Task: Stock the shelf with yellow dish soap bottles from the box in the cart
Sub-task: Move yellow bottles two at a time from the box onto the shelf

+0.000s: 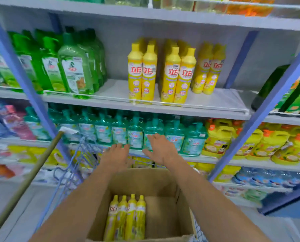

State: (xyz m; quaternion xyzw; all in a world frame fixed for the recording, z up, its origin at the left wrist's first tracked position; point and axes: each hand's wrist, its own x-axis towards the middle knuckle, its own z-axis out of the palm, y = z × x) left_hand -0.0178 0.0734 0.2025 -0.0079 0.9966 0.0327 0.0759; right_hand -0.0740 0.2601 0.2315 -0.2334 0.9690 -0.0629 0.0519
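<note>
Hands first: my left hand (117,155) and my right hand (160,149) are both stretched forward, palms down, fingers straight and spread, holding nothing. They hover apart from each other above the far edge of the cardboard box (165,182).

Just beyond my fingertips stands a row of teal pump bottles (137,133), on the shelf level below the one I am filling. My right hand shows in front of their labels, but I cannot tell whether it touches them. To my left a wooden pole (23,186) leans up across the view, beside the blue wire cart (79,165) that holds the box.

In the box, four yellow dish soap bottles (126,219) sit side by side along its left side, caps pointing away from me, with bare cardboard to their right.

Higher up, on the white shelf (215,100), more yellow bottles (173,74) stand upright in tight pairs. Two pairs are at the front rail, with others behind them, and one pair stands further back to the right. White shelf shows on both sides of them. Green bottles (72,67) crowd the left end of the same shelf.

Yellow jugs with orange caps (246,140) fill the level to the right of the teal ones. Blue uprights (260,112) frame the bays, and the outer shelves are blurred.
</note>
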